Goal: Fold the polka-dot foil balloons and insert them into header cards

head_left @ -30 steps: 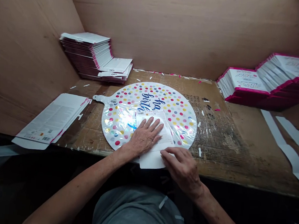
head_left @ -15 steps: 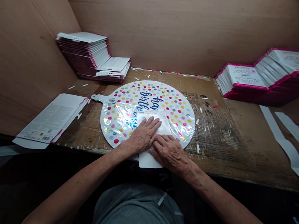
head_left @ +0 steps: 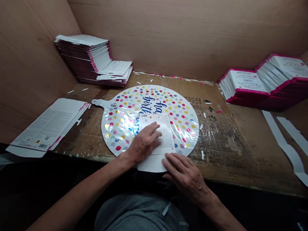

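The left hand (head_left: 143, 143) lies on a white printed card (head_left: 164, 134), and this card lies on a round foil balloon (head_left: 123, 122) with coloured dots, near the front edge of a cardboard-covered bench (head_left: 221, 142). The lower end of the card passes over the balloon's rim. The work in hand seems to be placing this card straight on the balloon, and the next move seems to call for keeping it flat and square. Neither hand pinches anything: the left is open and presses down with slightly curved fingers, and the right hand (head_left: 186, 176) is open, with its spread fingertips on the card's lower right side. Compared with the earlier frame, the hands are no longer side by side, because the right has moved down and away, so more of the card shows. Stacks of pink-edged card packs (head_left: 81, 58) stand behind, at the left
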{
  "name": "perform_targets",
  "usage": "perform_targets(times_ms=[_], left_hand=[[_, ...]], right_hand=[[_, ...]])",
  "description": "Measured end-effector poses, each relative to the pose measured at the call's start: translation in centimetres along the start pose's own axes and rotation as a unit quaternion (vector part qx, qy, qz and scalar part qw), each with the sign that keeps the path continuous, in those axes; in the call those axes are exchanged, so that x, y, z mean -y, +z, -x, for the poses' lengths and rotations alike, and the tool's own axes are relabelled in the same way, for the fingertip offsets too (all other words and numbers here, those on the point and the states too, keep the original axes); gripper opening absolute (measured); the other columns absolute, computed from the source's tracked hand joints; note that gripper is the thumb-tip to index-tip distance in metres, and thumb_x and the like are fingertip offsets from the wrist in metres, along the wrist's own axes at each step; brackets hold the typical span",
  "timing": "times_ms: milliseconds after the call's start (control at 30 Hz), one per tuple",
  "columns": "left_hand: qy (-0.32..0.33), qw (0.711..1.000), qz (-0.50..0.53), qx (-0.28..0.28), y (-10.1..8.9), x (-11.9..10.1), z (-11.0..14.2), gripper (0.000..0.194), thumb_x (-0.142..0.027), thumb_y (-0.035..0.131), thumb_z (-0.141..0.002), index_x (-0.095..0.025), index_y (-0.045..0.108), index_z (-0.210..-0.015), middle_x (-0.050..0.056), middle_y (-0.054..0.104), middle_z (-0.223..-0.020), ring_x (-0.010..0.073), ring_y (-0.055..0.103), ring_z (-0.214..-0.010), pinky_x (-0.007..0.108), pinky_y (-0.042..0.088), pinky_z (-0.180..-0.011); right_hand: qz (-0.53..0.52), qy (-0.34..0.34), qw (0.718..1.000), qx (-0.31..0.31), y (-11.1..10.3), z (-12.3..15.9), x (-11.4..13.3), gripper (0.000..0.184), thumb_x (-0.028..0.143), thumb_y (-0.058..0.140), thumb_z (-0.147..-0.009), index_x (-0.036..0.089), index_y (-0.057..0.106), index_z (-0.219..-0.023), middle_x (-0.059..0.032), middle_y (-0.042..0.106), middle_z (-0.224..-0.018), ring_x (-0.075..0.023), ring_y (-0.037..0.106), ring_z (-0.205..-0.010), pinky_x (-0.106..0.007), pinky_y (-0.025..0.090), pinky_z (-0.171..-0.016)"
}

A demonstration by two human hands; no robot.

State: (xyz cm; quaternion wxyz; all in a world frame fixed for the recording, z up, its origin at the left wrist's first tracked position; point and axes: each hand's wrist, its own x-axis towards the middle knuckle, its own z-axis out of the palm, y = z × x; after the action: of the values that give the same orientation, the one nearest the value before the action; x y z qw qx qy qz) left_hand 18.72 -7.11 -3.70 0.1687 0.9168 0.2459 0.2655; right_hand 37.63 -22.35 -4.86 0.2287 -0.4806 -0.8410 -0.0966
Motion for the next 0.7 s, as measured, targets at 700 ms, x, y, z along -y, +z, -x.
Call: perform_targets(times_ms=[700], left_hand=[[-0.245,0.954,-0.087,-0.151,2.2,-3.3,6.0,0.036,-0.039,0.066,-0.087,-0.014,0.058,-0.112,0.022,0.052,-0.140,0.0376,0.050,-0.131,0.058,0.040,-0.110]], right_hand=[[0.002,0.032,0.999,-0.003,0.6,-1.5,0.6,0.043,0.043,0.058,-0.094,0.015,0.061,-0.126,-0.0148,0.067,-0.125,-0.0271,0.061,-0.111,-0.043,0.047,-0.093]])
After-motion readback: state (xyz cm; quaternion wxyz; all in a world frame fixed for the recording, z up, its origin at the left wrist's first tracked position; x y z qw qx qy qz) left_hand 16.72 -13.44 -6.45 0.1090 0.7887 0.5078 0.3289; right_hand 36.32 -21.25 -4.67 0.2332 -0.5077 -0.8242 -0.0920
